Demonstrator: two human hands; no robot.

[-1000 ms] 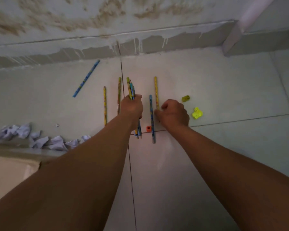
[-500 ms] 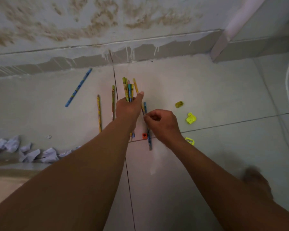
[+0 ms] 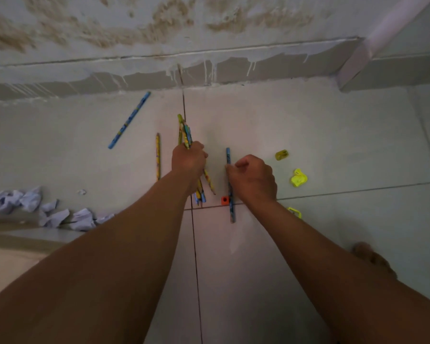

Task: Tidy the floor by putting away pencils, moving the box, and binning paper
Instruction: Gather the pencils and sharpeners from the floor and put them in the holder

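Note:
My left hand [image 3: 188,161] is closed around a bundle of pencils [image 3: 185,131] that sticks out above and below the fist. My right hand [image 3: 252,178] pinches a blue pencil [image 3: 228,155] lying upright on the floor tile. A yellow pencil [image 3: 157,155] lies left of my left hand, and a long blue pencil [image 3: 129,120] lies slanted further left near the wall. Crumpled paper balls [image 3: 30,201] lie in a row at the far left. No box is recognisable in view.
A small orange sharpener [image 3: 224,200] sits beside the blue pencil. Yellow sharpeners [image 3: 281,155] [image 3: 299,178] [image 3: 294,211] lie to the right of my right hand. The stained wall base [image 3: 209,73] runs across the back. A foot [image 3: 372,256] shows at lower right.
The yellow pencil picked up by my right hand has joined the bundle in my left hand. My right hand has shifted right and now grips the blue pencil on the floor.

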